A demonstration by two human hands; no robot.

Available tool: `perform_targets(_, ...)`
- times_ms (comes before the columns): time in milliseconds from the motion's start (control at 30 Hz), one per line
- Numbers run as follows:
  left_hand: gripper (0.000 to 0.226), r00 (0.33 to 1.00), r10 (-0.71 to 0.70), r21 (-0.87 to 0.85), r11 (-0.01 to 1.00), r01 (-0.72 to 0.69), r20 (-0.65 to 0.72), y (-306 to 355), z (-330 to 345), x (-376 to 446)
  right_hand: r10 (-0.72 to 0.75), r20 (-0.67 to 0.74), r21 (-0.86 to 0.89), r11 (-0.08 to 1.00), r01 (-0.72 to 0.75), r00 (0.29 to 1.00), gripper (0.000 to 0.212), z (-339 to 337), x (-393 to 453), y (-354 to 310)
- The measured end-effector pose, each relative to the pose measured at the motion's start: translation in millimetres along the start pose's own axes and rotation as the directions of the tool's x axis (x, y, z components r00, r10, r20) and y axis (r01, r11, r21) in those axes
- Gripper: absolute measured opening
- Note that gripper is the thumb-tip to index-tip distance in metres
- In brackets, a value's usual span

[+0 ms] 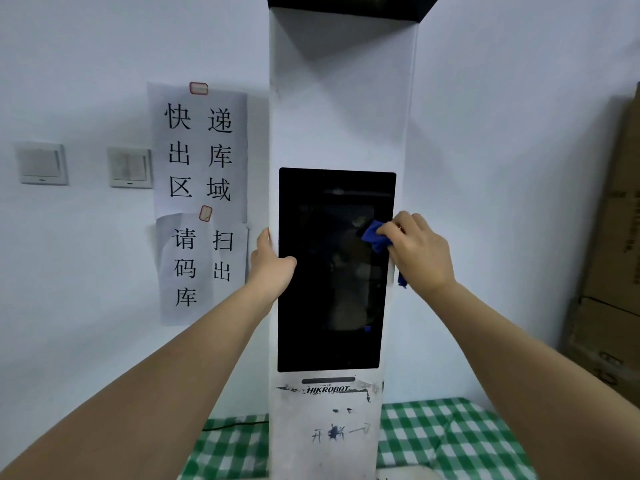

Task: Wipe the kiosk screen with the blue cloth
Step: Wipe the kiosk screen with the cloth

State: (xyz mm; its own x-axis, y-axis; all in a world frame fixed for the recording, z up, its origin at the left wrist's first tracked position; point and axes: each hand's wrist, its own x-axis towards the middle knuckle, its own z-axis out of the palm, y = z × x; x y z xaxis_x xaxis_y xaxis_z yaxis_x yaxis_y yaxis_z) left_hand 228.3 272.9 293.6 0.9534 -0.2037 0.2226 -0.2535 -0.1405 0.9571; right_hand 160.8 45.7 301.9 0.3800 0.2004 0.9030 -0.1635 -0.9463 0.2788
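Observation:
A tall white kiosk [339, 116] stands in front of me with a dark, switched-off screen [329, 289] set into its front. My right hand [420, 251] presses a bunched blue cloth [375, 237] against the screen's upper right edge; a scrap of the cloth hangs below my wrist. My left hand [272, 268] grips the kiosk's left side, with the thumb resting on the screen's left border.
Paper signs [201, 150] and two wall switches [130, 167] are on the wall to the left. Cardboard boxes [613, 271] are stacked at the right. A green checked cloth [450, 441] covers the surface at the kiosk's base.

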Motion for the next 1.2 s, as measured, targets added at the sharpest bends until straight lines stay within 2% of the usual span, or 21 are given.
perform_targets(133, 0.078, 1.000, 0.009, 0.004, 1.000, -0.009, 0.007, -0.2, 0.4, -0.1, 0.295, -0.089, 0.082, 0.954, -0.288, 0.951, 0.022, -1.9, 24.4, -2.9)
perform_targets(200, 0.079, 1.000, 0.016, 0.007, 1.000, -0.017, 0.006, 0.0, 0.2, 0.3, 0.347, -0.130, 0.109, 0.936, -0.335, 0.929, 0.024, -0.4, 29.2, -12.6)
perform_targets(267, 0.079, 1.000, 0.014, 0.007, 1.000, -0.014, -0.001, -0.5, -0.5, 1.3, 0.270, -0.117, 0.084, 0.962, -0.261, 0.956, 0.028, 3.6, 20.3, -20.0)
perform_targets(367, 0.080, 1.000, 0.017, 0.008, 1.000, -0.017, -0.010, -1.7, -1.0, 1.6, 0.015, -0.034, 0.004, 1.000, -0.015, 0.999, 0.036, 5.8, 0.0, -13.3)
perform_targets(433, 0.081, 1.000, 0.022, 0.010, 1.000, -0.022, -0.009, -2.2, -0.8, 2.2, -0.037, 0.003, -0.007, 0.999, 0.037, 0.999, 0.036, 0.3, 0.9, -0.5)
perform_targets(500, 0.080, 1.000, 0.017, 0.016, 1.000, -0.017, -0.003, -2.0, -1.1, 1.3, 0.073, 0.019, 0.019, 0.997, -0.073, 0.997, 0.030, -5.4, 9.2, 5.2)
perform_targets(600, 0.081, 1.000, 0.013, 0.020, 1.000, -0.013, 0.001, -1.8, -1.5, 2.2, 0.332, -0.008, 0.112, 0.938, -0.329, 0.943, 0.023, -8.6, 28.2, -6.3)
perform_targets(667, 0.081, 1.000, 0.013, 0.026, 1.000, -0.013, -0.002, -1.5, -1.2, 2.2, 0.395, -0.045, 0.152, 0.910, -0.385, 0.917, 0.024, -8.2, 37.0, -19.1)
perform_targets(733, 0.081, 1.000, 0.010, 0.028, 1.000, -0.010, -0.002, -2.4, -1.4, 3.6, 0.322, -0.065, 0.143, 0.940, -0.310, 0.945, 0.024, -4.2, 35.6, -29.5)
perform_targets(800, 0.082, 1.000, 0.012, 0.028, 1.000, -0.012, 0.000, -3.8, -2.3, 5.3, 0.117, -0.075, 0.063, 0.992, -0.112, 0.990, 0.029, 1.6, 22.8, -32.6)
perform_targets(867, 0.082, 1.000, 0.011, 0.023, 1.000, -0.011, 0.003, -4.2, -2.7, 5.5, -0.066, -0.040, 0.001, 0.998, 0.066, 0.997, 0.034, 2.7, 9.4, -24.0)
perform_targets(933, 0.082, 1.000, 0.008, 0.024, 1.000, -0.009, 0.004, -3.8, -2.4, 4.5, -0.107, -0.010, -0.019, 0.994, 0.107, 0.994, 0.031, -1.2, 3.9, -8.8)
perform_targets(1000, 0.081, 1.000, 0.009, 0.029, 1.000, -0.009, 0.002, -3.4, -2.3, 2.8, 0.031, -0.011, 0.016, 0.999, -0.031, 0.999, 0.025, -5.2, 7.2, 0.2)
perform_targets(1100, 0.081, 1.000, 0.005, 0.027, 1.000, -0.005, 0.001, -2.9, -2.0, 2.3, 0.314, -0.042, 0.127, 0.943, -0.307, 0.949, 0.021, -7.1, 24.9, -10.5)
perform_targets(1200, 0.081, 1.000, 0.005, 0.036, 0.999, -0.006, 0.005, -2.7, -2.0, 3.4, 0.376, -0.064, 0.164, 0.918, -0.362, 0.924, 0.023, -5.1, 36.0, -32.5)
